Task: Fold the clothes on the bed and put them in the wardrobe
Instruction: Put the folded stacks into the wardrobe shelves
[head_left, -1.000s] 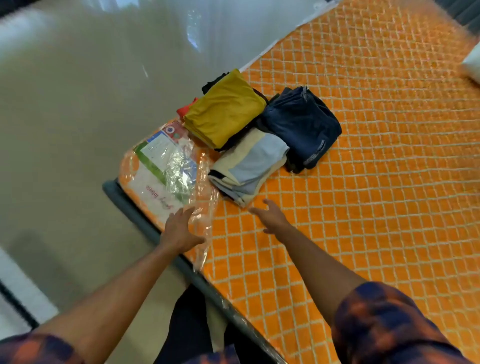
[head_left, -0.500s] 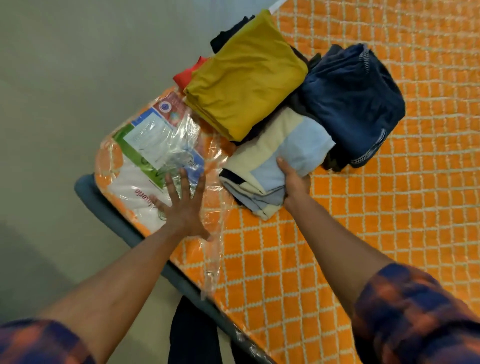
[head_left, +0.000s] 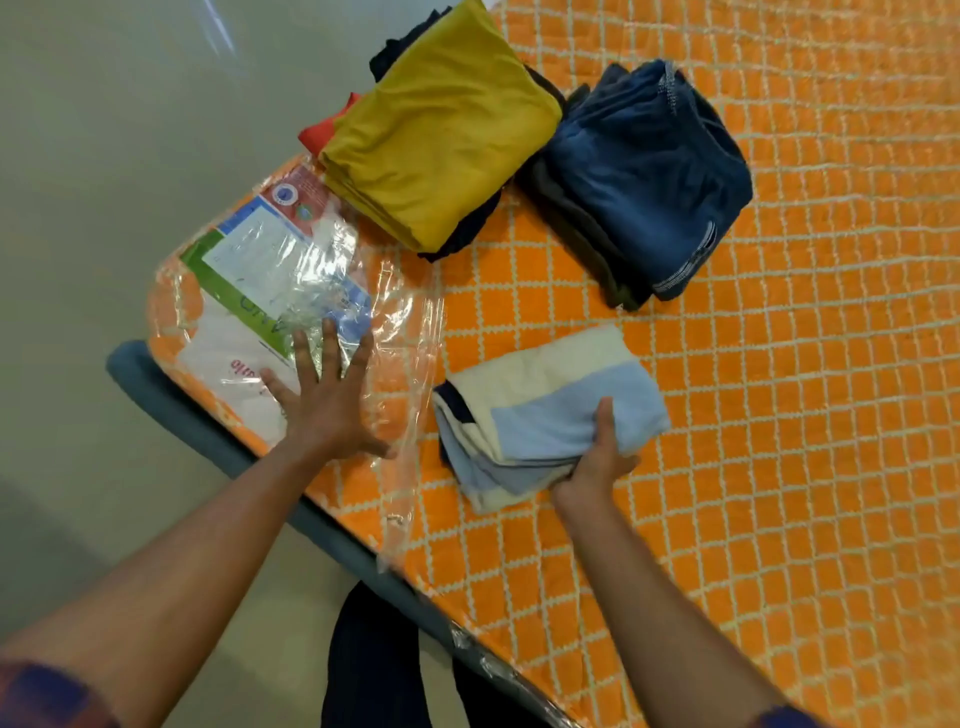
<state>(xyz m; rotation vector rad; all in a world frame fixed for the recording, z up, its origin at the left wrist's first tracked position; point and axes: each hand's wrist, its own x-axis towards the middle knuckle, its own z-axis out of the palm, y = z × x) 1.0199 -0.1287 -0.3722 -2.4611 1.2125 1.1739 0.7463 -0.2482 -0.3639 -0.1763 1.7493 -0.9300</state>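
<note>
The folded cream-and-blue clothes (head_left: 550, 410) lie on the orange bed (head_left: 779, 467) near its edge. Your right hand (head_left: 597, 462) grips their near side, thumb pressed on top. Your left hand (head_left: 327, 405) rests flat, fingers spread, on the plastic wrapper (head_left: 291, 291). Beyond, well apart, sit a yellow pile (head_left: 441, 130) and a denim pile (head_left: 649, 176).

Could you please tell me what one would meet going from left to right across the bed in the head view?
clear plastic wrap, with the left hand flat on it → mustard folded garment → cream-and-blue folded pile, gripped by the right hand → folded denim pile
</note>
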